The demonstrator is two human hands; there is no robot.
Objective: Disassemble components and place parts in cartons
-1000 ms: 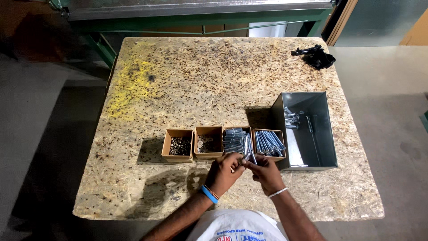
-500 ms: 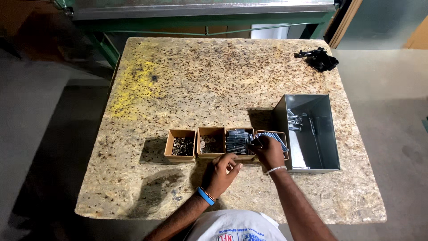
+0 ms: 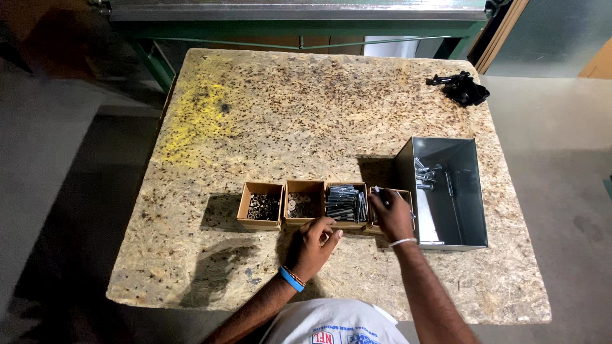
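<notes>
Right hand (image 3: 392,216) is over the rightmost cardboard box (image 3: 408,199), fingers pinched on what looks like a bolt (image 3: 380,193) held just above that box. Left hand (image 3: 313,245) rests on the table (image 3: 255,114) at the near edge of the row, fingers curled loosely; I cannot tell whether it holds anything. Four small boxes stand side by side: the nut box (image 3: 261,205) and the washer box (image 3: 303,202) hold dark small parts, and the bolt box (image 3: 345,204) is well stocked with silvery bolts. The grey metal bin (image 3: 446,191) just right of the row has only a few pieces left at its far end, so the sorting looks mostly done. A black clamp (image 3: 462,88) lies well apart at the far corner.
</notes>
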